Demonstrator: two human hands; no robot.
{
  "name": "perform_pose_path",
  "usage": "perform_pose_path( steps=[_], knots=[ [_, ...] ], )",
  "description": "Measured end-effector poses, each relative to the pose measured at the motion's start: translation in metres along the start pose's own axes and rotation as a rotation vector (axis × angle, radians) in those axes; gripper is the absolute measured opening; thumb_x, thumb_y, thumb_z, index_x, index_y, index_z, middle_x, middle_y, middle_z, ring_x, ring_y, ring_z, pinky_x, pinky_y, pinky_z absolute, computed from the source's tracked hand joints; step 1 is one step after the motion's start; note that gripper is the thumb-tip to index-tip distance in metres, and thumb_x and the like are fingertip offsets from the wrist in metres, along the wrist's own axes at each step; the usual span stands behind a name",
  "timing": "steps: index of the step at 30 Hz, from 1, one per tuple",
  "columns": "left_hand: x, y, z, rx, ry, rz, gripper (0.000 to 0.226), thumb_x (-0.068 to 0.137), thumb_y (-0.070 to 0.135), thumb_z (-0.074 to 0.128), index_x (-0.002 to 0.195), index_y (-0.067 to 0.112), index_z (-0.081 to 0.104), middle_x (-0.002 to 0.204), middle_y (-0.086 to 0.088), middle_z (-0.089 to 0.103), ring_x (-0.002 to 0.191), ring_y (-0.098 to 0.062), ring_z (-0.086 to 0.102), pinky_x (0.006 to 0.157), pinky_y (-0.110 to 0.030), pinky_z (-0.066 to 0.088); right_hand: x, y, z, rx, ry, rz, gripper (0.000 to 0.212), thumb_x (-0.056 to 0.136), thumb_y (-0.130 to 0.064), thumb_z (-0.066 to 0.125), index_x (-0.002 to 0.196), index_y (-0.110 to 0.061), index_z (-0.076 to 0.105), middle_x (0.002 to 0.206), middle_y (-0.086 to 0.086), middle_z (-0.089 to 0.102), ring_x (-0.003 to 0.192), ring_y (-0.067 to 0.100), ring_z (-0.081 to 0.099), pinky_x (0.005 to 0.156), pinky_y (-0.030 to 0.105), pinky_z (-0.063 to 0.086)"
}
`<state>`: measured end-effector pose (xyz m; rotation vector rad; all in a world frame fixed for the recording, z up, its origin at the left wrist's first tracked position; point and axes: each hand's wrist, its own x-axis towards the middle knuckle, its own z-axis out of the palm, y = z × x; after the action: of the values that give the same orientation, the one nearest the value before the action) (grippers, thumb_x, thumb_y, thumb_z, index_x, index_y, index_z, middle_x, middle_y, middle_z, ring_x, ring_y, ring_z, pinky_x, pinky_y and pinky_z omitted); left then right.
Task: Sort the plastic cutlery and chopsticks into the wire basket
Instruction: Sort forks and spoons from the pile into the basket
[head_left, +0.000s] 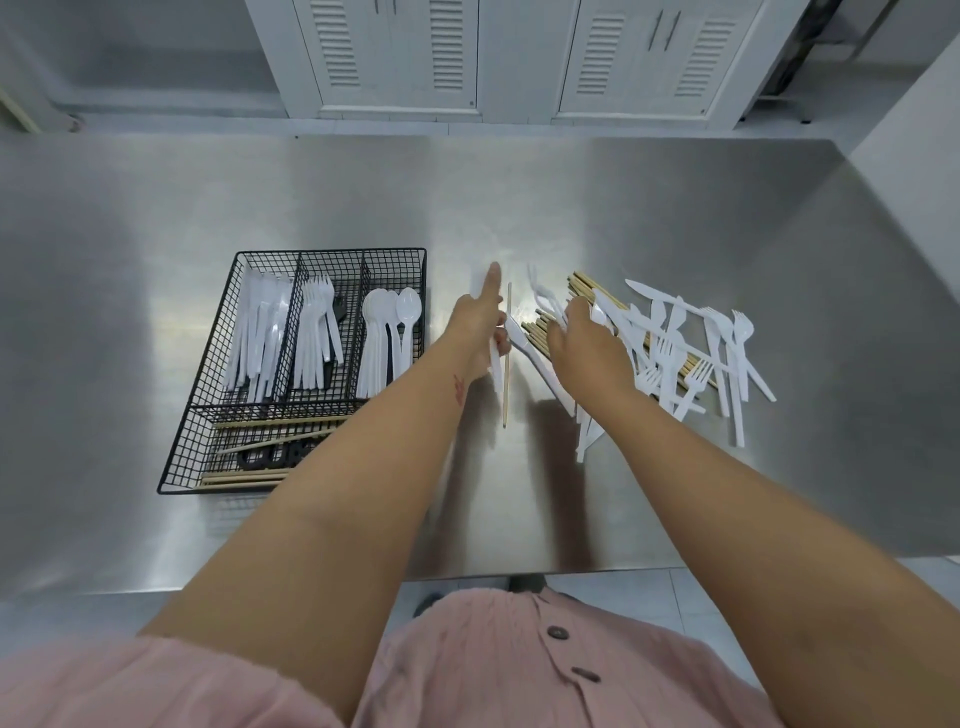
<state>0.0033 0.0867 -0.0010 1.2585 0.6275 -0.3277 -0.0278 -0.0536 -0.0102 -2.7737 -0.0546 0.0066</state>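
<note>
A black wire basket (236, 291) sits left of centre on the steel table. Its three rear compartments hold white plastic knives (255, 338), forks (315, 338) and spoons (387, 332); the long front compartment holds wooden chopsticks (260, 451). My left hand (478, 325) grips a white plastic utensil (497, 371), index finger stretched forward, just left of a single chopstick (507, 374). My right hand (587, 345) reaches into the loose pile of white cutlery (675, 353) and chopsticks (583, 285), its fingers curled round white pieces. A white knife (537, 361) lies beside its thumb.
The steel table (649, 208) has bare surface behind and in front of the basket and pile. Its front edge runs just ahead of my pink shirt (493, 665). White louvred cabinets (395, 57) stand beyond the far edge.
</note>
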Motion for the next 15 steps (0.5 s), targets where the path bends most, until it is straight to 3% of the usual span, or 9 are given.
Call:
perform_pose_path(
  steps=[2, 4, 6, 8, 12, 15],
  knots=[
    [-0.005, -0.002, 0.005, 0.087, -0.115, -0.022, 0.057, 0.085, 0.065, 0.057, 0.099, 0.01, 0.055, 0.076, -0.003, 0.047, 0.048, -0.013, 0.037, 0.048, -0.025, 0.037, -0.002, -0.002, -0.001, -0.061, -0.046, 0.007, 0.036, 0.104, -0.033, 0.033, 0.127, -0.006, 0.037, 0.074, 0.005, 0.055, 0.062, 0.028, 0.052, 0.049, 0.031, 0.031],
    [-0.006, -0.005, 0.009, 0.124, -0.173, -0.007, 0.045, 0.088, 0.054, 0.063, 0.093, 0.01, 0.057, 0.075, -0.004, 0.052, 0.049, -0.013, 0.039, 0.046, -0.024, 0.038, -0.003, -0.004, -0.003, -0.067, -0.078, 0.0, 0.041, 0.103, -0.036, 0.033, 0.131, -0.006, 0.033, 0.071, 0.001, 0.053, 0.058, 0.025, 0.049, 0.047, 0.03, 0.028],
    [-0.003, -0.007, 0.012, 0.081, -0.113, 0.005, 0.03, 0.097, 0.037, 0.058, 0.09, 0.008, 0.054, 0.071, -0.007, 0.05, 0.048, -0.014, 0.04, 0.042, -0.021, 0.037, -0.003, -0.006, -0.003, -0.025, -0.114, -0.014, 0.039, 0.103, -0.043, 0.033, 0.121, -0.009, 0.035, 0.065, -0.001, 0.048, 0.054, 0.023, 0.048, 0.046, 0.03, 0.028],
    [-0.001, -0.007, 0.012, 0.028, -0.02, 0.014, 0.028, 0.103, 0.033, 0.048, 0.092, 0.007, 0.048, 0.069, -0.008, 0.048, 0.047, -0.014, 0.039, 0.038, -0.021, 0.035, -0.005, -0.005, -0.004, 0.052, -0.128, -0.021, 0.039, 0.101, -0.05, 0.034, 0.105, -0.011, 0.034, 0.063, 0.001, 0.047, 0.052, 0.025, 0.047, 0.047, 0.03, 0.03],
    [0.001, -0.005, 0.009, -0.01, 0.058, 0.028, 0.036, 0.103, 0.041, 0.041, 0.086, 0.009, 0.047, 0.07, -0.008, 0.048, 0.047, -0.015, 0.041, 0.042, -0.024, 0.037, -0.009, -0.007, -0.006, 0.139, -0.147, -0.091, 0.036, 0.103, -0.046, 0.028, 0.099, -0.011, 0.034, 0.064, 0.002, 0.045, 0.053, 0.024, 0.045, 0.049, 0.032, 0.029],
    [-0.001, -0.003, 0.009, -0.106, 0.019, 0.023, 0.055, 0.095, 0.062, 0.041, 0.089, 0.009, 0.053, 0.078, -0.011, 0.062, 0.043, -0.014, 0.042, 0.044, -0.024, 0.037, -0.012, -0.009, -0.007, 0.107, -0.154, -0.123, 0.034, 0.104, -0.042, 0.024, 0.102, -0.01, 0.035, 0.063, 0.0, 0.043, 0.05, 0.02, 0.043, 0.048, 0.031, 0.028]
  ],
)
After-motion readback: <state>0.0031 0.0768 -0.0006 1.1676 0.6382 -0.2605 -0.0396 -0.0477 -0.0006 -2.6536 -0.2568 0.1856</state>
